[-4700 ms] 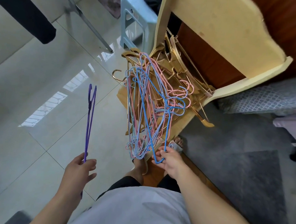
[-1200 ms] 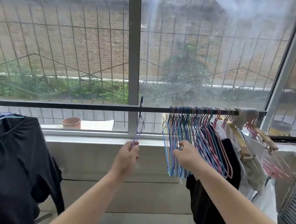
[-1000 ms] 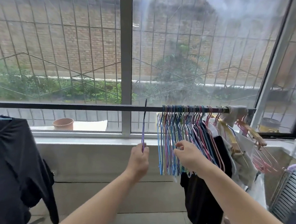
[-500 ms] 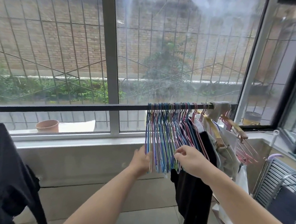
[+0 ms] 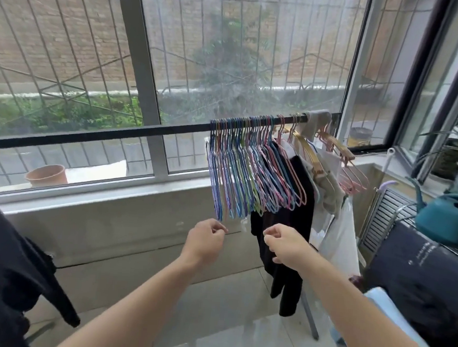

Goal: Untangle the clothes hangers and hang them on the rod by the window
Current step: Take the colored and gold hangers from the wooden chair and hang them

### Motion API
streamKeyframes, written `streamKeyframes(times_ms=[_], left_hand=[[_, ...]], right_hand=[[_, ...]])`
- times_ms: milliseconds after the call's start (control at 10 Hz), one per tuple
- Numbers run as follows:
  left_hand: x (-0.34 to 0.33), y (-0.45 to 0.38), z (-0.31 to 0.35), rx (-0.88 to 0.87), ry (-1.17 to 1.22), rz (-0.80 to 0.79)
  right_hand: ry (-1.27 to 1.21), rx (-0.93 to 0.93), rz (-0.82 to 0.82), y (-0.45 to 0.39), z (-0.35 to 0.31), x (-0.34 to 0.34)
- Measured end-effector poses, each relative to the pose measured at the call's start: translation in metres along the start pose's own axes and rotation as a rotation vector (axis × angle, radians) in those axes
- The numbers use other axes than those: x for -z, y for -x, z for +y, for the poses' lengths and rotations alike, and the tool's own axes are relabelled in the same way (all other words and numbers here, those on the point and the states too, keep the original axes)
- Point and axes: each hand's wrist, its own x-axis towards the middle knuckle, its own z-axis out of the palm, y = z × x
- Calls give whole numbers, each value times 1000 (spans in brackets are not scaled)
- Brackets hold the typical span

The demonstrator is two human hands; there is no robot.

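A dense row of blue, pink and purple wire hangers (image 5: 252, 172) hangs on the black rod (image 5: 116, 135) before the window. Just beneath them, the left hand (image 5: 205, 242) and right hand (image 5: 285, 246) hover with fingers loosely curled, grasping nothing. A black garment (image 5: 292, 218) hangs behind.

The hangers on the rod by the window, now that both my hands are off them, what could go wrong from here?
The wire hangers hang packed tightly together on the rod, so their hooks and frames may well tangle again. They crowd against the black garment beside them and could snag it. Your left hand and right hand sit just below the bunch; a bump upward might knock some hangers off.
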Motion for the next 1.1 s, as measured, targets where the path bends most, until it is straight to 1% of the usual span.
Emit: streamKeyframes(times_ms=[100, 200, 300, 400, 500, 600, 700, 800, 900, 1000, 1100], left_hand=[[-17, 31, -35, 79, 35, -176], [-41, 64, -80, 186, 67, -331], [-72, 99, -121, 275, 98, -466], [-111, 137, -146, 359, 101, -582], [-156, 175, -145, 405, 96, -699], [-204, 226, -121, 399, 103, -850], [-239, 262, -100, 388, 83, -953], [-293, 298, -76, 363, 24, -1029], [-352, 336, -60, 385, -21, -1070], [-416, 372, -57, 488, -58, -1034], [-451, 403, -56, 597, -105, -970]], right_hand=[[-36, -130, 8, 24, 39, -30], [-101, -281, 58, 59, 82, -61], [-140, -460, 26, 108, 128, -91], [-180, -625, -18, 163, 186, -105], [-195, -774, 80, 224, 235, -89], [-153, -932, 205, 298, 286, -51], [-127, -1041, 270, 350, 322, -21], [-214, -1148, 356, 417, 392, 22], [-284, -1239, 399, 457, 457, 53], [-339, -1280, 338, 475, 527, 84], [-386, -1327, 236, 482, 573, 101]])
